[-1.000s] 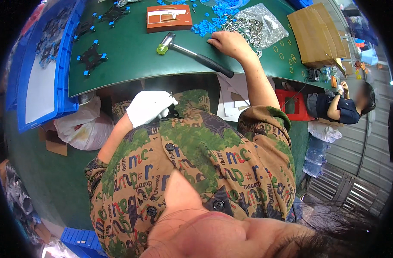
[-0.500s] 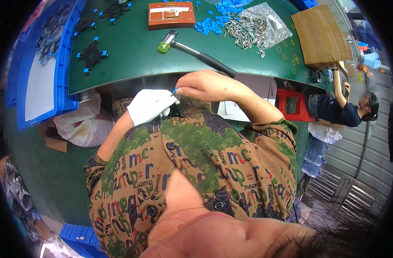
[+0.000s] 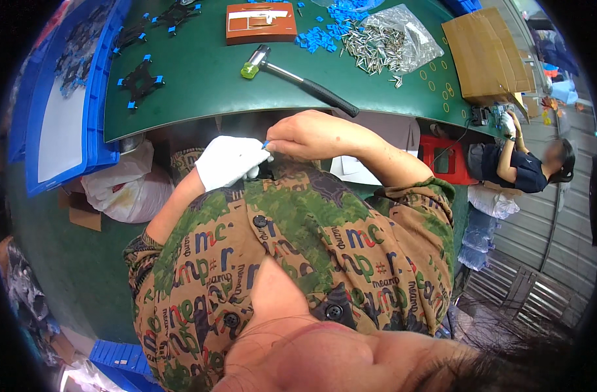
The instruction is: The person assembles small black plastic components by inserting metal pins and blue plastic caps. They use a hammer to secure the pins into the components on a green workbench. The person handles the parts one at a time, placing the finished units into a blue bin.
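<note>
In front of my chest, below the table edge, my two hands meet. My left hand (image 3: 232,162), in a white glove, is closed on a dark part (image 3: 266,172), mostly hidden behind the fingers. My bare right hand (image 3: 298,134) pinches a small blue plastic piece (image 3: 266,145) between thumb and fingertips, right at the gloved fingertips. Whether the blue piece is seated in the dark part, I cannot tell. Beyond them on the green table (image 3: 200,85) lies a hammer (image 3: 298,80) with a yellow-green face and black grip.
Black frames with blue corners (image 3: 140,81) lie at the left, beside a blue crate (image 3: 93,124). A red-brown block (image 3: 260,31), blue pieces (image 3: 317,40) and metal pins (image 3: 373,49) by a clear bag (image 3: 416,39) lie farther back. A cardboard box (image 3: 484,55) and a co-worker (image 3: 514,163) are at the right.
My right hand has shifted very slightly, still pinching at the gloved fingertips. At the right, the co-worker's raised arm has come down and both their hands are now together near the table edge.
</note>
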{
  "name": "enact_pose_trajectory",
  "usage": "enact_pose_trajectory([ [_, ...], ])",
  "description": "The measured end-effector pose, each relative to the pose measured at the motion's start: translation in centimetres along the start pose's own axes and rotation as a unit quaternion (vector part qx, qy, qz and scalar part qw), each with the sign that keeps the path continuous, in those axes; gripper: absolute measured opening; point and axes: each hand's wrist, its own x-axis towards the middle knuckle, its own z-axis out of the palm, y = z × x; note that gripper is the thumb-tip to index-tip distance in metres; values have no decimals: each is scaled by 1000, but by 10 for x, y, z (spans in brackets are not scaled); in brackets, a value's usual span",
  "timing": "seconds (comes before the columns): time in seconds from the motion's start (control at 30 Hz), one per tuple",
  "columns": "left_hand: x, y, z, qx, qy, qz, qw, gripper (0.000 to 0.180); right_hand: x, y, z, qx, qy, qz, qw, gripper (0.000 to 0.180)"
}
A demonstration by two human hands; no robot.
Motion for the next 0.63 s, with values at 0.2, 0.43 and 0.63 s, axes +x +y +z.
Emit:
enact_pose_trajectory([
  [0.2,0,0,1,17,-15,-26,999,35,3,1,-5,-7,-36,2,999,30],
  [0.43,0,-3,4,21,-21,-14,999,35,8,-2,-10,3,-68,8,998,32],
  [0.63,1,-4,5,88,-21,42,995,29,9,-2,-12,-4,-91,-1,996,32],
])
